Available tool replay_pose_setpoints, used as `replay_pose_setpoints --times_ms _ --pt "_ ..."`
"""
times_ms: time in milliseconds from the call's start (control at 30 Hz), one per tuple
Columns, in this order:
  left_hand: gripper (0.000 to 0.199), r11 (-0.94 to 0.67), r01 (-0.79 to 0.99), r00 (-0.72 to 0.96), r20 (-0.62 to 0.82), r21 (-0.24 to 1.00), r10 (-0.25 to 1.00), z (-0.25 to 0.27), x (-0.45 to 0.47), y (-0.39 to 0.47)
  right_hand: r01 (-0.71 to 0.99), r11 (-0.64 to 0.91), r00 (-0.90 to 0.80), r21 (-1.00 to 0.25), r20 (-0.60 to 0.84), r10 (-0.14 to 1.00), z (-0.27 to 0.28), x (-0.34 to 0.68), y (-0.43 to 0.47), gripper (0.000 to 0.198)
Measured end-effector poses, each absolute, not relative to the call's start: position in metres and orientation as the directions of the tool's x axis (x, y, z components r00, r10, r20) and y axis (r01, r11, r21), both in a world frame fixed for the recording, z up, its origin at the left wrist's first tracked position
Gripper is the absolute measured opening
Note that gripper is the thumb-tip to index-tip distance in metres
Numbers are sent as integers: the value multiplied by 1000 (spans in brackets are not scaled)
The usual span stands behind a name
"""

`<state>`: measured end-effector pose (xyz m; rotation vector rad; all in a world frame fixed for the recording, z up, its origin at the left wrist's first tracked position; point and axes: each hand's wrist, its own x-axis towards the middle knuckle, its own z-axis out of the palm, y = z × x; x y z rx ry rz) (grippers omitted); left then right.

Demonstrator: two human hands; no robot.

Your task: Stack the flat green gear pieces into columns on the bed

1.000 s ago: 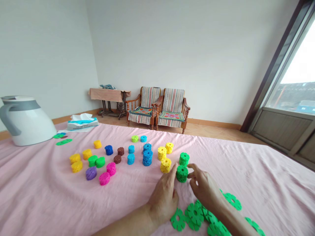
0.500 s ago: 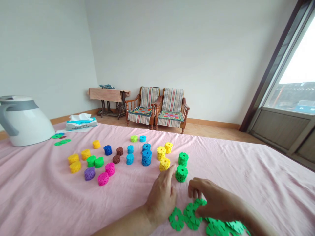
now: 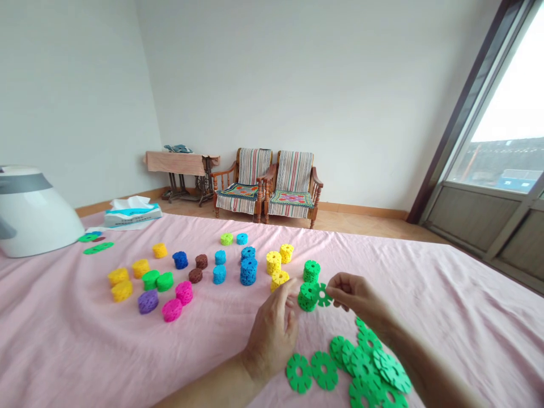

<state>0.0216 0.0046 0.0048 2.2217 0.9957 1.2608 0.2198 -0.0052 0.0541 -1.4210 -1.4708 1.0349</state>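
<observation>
Between the fingers of my right hand (image 3: 352, 294) is a green notched disc (image 3: 323, 295), tilted, its left edge at the near green stack (image 3: 306, 298). My left hand (image 3: 276, 323) stays to the left of that stack with its fingers apart and holds nothing; whether it touches the stack I cannot tell. A second green stack (image 3: 311, 271) stands just behind. On the cloth below my hands lie two loose green discs (image 3: 299, 373) side by side. A heap of overlapping green discs (image 3: 365, 365) spreads to their right, partly under my right forearm.
Yellow stacks (image 3: 274, 262), blue stacks (image 3: 249, 271), pink stacks (image 3: 172, 310) and others stand to the left on the pink cloth (image 3: 102, 345). A white jug (image 3: 38, 221) and a tissue box (image 3: 134, 216) are farther left. Two armchairs (image 3: 293, 178) stand beyond the table.
My right hand has risen from the heap with one green disc and brought it to the near stack. My left hand remains beside the stack. The view has shifted slightly right.
</observation>
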Motion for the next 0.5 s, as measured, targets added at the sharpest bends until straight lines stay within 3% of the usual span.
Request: replay_pose_setpoints --times_ms 167,500 --pt "63 -661 374 345 564 651 751 2 21 5 118 -104 164 -988 -83 983 40 216 3 24" --pt "71 -654 381 414 511 654 753 -3 22 6 15 -183 168 -983 -178 970 27 205 12 21"
